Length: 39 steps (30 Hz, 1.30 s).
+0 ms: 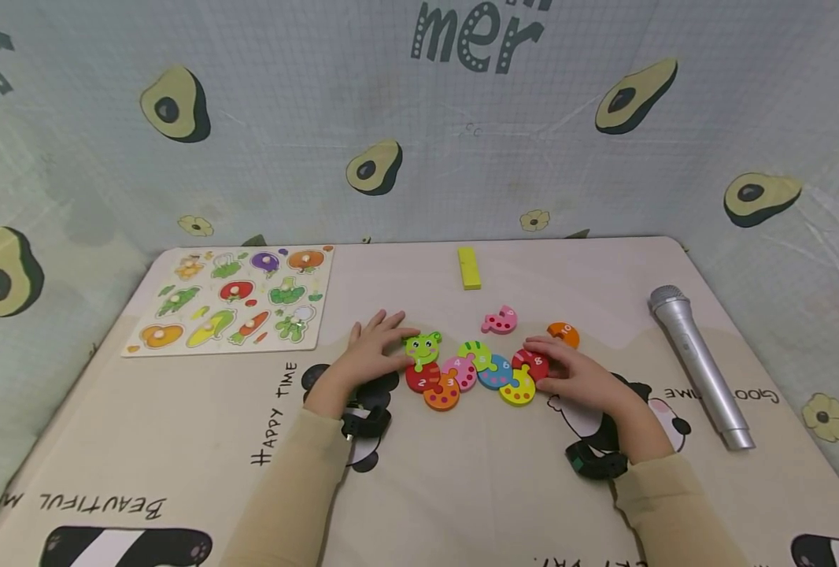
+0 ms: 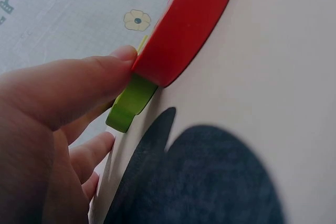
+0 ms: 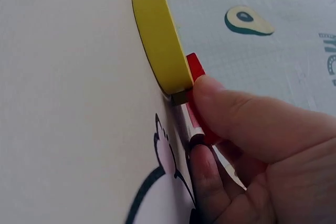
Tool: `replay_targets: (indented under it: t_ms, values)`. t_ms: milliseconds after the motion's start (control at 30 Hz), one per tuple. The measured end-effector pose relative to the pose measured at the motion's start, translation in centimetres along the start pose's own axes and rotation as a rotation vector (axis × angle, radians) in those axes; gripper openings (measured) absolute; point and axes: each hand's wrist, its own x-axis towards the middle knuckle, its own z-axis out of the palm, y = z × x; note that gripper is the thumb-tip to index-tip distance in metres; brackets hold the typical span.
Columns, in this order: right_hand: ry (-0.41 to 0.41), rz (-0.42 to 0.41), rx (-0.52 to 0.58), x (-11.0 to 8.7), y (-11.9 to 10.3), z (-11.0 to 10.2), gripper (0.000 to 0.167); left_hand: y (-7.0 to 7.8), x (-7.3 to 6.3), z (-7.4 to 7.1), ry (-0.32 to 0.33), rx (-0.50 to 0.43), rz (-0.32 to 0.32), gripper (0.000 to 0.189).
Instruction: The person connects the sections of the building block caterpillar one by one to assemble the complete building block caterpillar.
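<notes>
Wooden caterpillar puzzle pieces, numbered and dotted, lie joined in a wavy chain on the table. At the chain's left end is a green caterpillar head piece (image 1: 423, 346); my left hand (image 1: 370, 354) pinches its outer side with thumb and index finger. Just below the head sits a red piece (image 2: 184, 27), close to the left thumb. My right hand (image 1: 582, 376) holds the red number 8 piece (image 1: 530, 364) at the right end between thumb and fingers, beside a yellow piece (image 3: 160, 40). A pink tail-like piece (image 1: 500, 320) and an orange number 10 piece (image 1: 564, 334) lie loose behind.
A vegetable puzzle board (image 1: 207, 303) lies at the back left. A yellow block (image 1: 469, 268) is at the back middle. On the right lies a silver microphone (image 1: 701, 366). A patterned curtain (image 1: 462, 142) hangs behind the table.
</notes>
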Motion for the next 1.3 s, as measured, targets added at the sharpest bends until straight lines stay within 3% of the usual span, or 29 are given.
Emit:
replay_targets:
  t_ms: [533, 1033, 1300]
  values:
    - [0.002, 0.033, -0.131, 0.28, -0.01, -0.02, 0.058, 0.07, 0.0, 0.03, 0.003, -0.004, 0.007, 0.05]
    - [-0.003, 0.03, -0.069, 0.55, -0.14, 0.16, 0.059, -0.24, -0.5, -0.3, 0.002, -0.004, -0.011, 0.05]
    - [0.107, 0.005, -0.008, 0.55, -0.28, -0.42, 0.051, -0.2, -0.11, -0.06, -0.005, 0.001, -0.009, 0.051]
